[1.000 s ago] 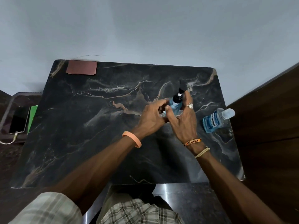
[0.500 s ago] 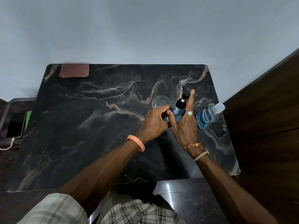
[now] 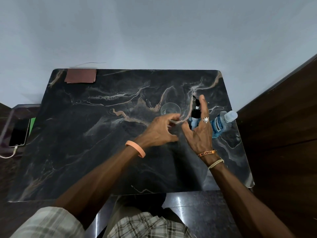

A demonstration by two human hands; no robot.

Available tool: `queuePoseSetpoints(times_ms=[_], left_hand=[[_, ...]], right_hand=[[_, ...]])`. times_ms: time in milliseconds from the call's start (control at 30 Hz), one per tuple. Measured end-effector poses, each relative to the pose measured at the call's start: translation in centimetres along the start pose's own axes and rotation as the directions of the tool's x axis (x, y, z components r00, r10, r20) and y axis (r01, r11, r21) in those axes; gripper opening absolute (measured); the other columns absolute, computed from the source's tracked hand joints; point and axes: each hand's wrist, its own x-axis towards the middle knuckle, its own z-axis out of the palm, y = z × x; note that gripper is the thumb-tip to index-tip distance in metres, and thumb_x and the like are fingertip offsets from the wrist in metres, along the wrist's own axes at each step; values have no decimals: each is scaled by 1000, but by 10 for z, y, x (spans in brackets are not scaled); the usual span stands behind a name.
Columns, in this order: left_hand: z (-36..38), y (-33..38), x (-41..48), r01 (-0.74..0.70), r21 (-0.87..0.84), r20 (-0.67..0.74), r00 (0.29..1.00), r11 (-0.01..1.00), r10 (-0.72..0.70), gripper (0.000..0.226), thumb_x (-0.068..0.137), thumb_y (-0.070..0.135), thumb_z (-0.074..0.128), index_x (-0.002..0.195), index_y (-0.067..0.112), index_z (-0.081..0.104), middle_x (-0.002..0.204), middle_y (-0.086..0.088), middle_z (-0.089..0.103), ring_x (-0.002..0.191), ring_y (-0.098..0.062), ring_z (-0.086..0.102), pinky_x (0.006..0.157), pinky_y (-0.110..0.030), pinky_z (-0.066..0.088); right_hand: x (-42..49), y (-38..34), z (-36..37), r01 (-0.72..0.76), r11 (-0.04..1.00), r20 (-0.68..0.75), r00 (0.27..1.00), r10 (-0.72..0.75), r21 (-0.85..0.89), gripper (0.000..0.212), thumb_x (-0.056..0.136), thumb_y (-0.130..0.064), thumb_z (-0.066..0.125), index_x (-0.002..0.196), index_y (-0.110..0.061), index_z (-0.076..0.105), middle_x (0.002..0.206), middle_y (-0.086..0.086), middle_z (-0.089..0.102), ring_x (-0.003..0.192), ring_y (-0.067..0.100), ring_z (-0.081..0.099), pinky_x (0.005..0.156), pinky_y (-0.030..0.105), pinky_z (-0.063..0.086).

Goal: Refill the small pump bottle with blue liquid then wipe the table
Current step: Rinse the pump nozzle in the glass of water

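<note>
The small pump bottle (image 3: 195, 117), with a black pump and pale blue liquid inside, stands upright on the black marble table (image 3: 103, 138) at the right. My right hand (image 3: 200, 134) is beside it with straight fingers, the bottle between thumb and forefinger; a firm hold does not show. Just left of the bottle, my left hand (image 3: 159, 130) hovers with loosely spread fingers and holds nothing. A blue mouthwash bottle (image 3: 221, 124) with a clear cap lies right of my right hand.
A clear glass (image 3: 170, 109) stands just beyond my left fingers. A folded brown cloth (image 3: 80, 76) lies at the table's far left corner. A phone (image 3: 18, 133) on a cable rests on a side surface left of the table. A dark wooden panel (image 3: 283, 126) borders the right.
Both hands were closed around the pump bottle. My left hand has now come off it and drawn back left, and my right fingers have straightened alongside it.
</note>
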Motion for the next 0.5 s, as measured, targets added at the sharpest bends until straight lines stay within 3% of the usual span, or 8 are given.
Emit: queuePoseSetpoints(times_ms=[67, 133, 167, 233, 300, 400, 500], left_hand=[[-12, -6, 1, 44, 48, -121, 992, 998, -38, 64, 77, 4, 76, 135, 19, 58, 126, 7, 65, 110, -6, 63, 88, -14, 53], [-21, -8, 5, 57, 147, -304, 953, 987, -9, 50, 82, -3, 66, 129, 17, 62, 126, 1, 66, 111, -10, 63, 94, -27, 55], [-24, -8, 8, 61, 190, -370, 929, 980, 14, 47, 85, -5, 62, 127, 15, 63, 126, -3, 65, 112, -13, 63, 97, -31, 54], [-29, -7, 14, 68, 253, -432, 901, 965, 50, 44, 88, -6, 57, 128, 13, 62, 127, -5, 63, 114, -16, 60, 101, -31, 50], [-32, -5, 20, 66, 305, -422, 904, 950, 73, 43, 91, -5, 54, 130, 12, 61, 129, -6, 61, 118, -18, 58, 105, -30, 46], [-34, -4, 27, 73, 351, -394, 916, 934, 76, 42, 94, -3, 52, 132, 11, 59, 133, -7, 59, 123, -20, 55, 108, -32, 43], [-34, -4, 30, 81, 355, -383, 921, 931, 66, 42, 92, -5, 50, 129, 11, 60, 133, -9, 58, 124, -22, 54, 109, -35, 44]], right_hand=[[0, 3, -4, 12, 998, 43, 999, -9, -54, 90, 75, -15, 62, 154, -31, 21, 154, -22, 33, 123, -13, 45, 95, 9, 42], [-2, 2, -5, -31, 988, 121, 991, 49, -152, 93, 73, -17, 62, 153, -37, 19, 133, -11, 57, 91, -4, 61, 74, 18, 54], [-3, 2, -4, -44, 981, 160, 984, 75, -187, 95, 73, -15, 62, 153, -39, 16, 110, -6, 65, 69, 3, 60, 61, 27, 55], [-6, 5, 2, -41, 971, 256, 961, 103, -235, 99, 73, -14, 61, 155, -39, 10, 70, -9, 54, 50, 9, 46, 48, 29, 45], [-4, 7, 8, -7, 957, 314, 944, 102, -290, 99, 73, -17, 63, 156, -34, 12, 68, -12, 46, 49, 8, 43, 49, 25, 38], [5, 6, 18, -15, 940, 329, 935, 135, -342, 92, 76, -24, 65, 153, -33, 17, 84, -6, 59, 58, 15, 54, 56, 28, 47], [11, 10, 26, 1, 926, 340, 930, 138, -379, 79, 75, -30, 61, 145, -33, 26, 82, -3, 60, 66, 23, 58, 60, 33, 50]])
